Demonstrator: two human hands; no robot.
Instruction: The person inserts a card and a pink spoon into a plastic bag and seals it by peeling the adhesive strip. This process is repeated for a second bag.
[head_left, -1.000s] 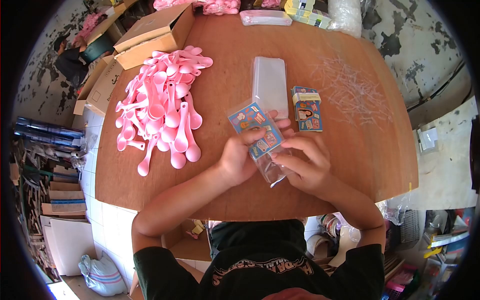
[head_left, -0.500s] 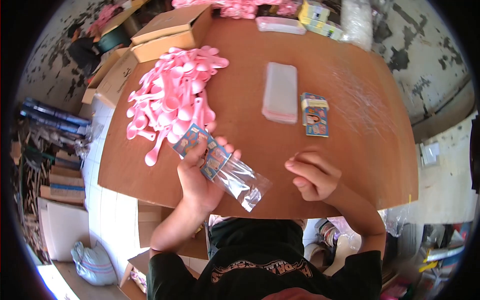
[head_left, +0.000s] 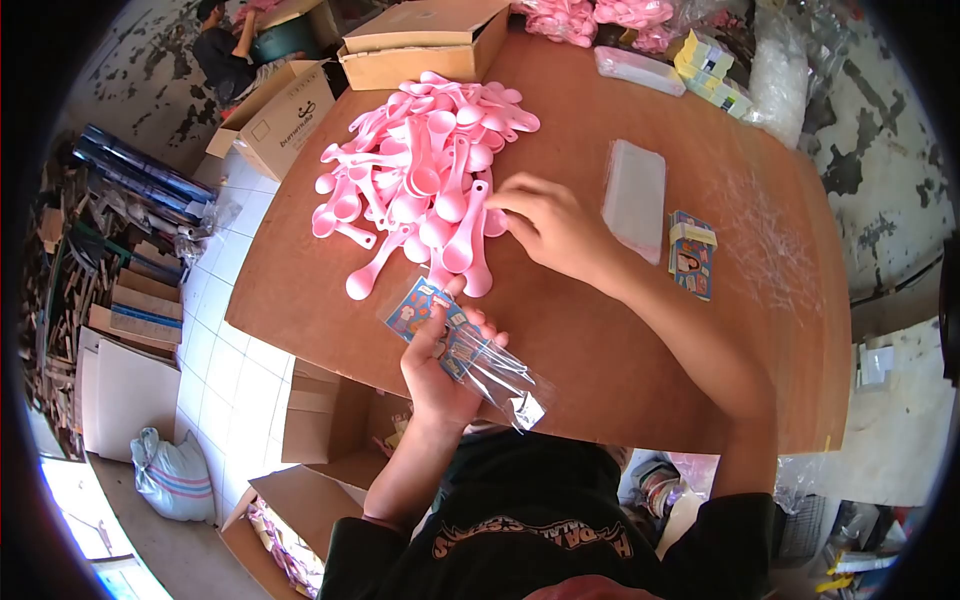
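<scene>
One clear pouch is pinched in closed left grip near pink spoons on counter; right grip curled at their edge, hold cannot be told; spoons could be spilled by snagged handles

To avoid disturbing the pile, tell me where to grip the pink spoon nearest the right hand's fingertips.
Pinch the pink spoon by its handle, probably best from the right, where the right hand is. That slim handle lies exposed on top, pointing away from the person; the rounded bowl looks harder to pinch.
</scene>
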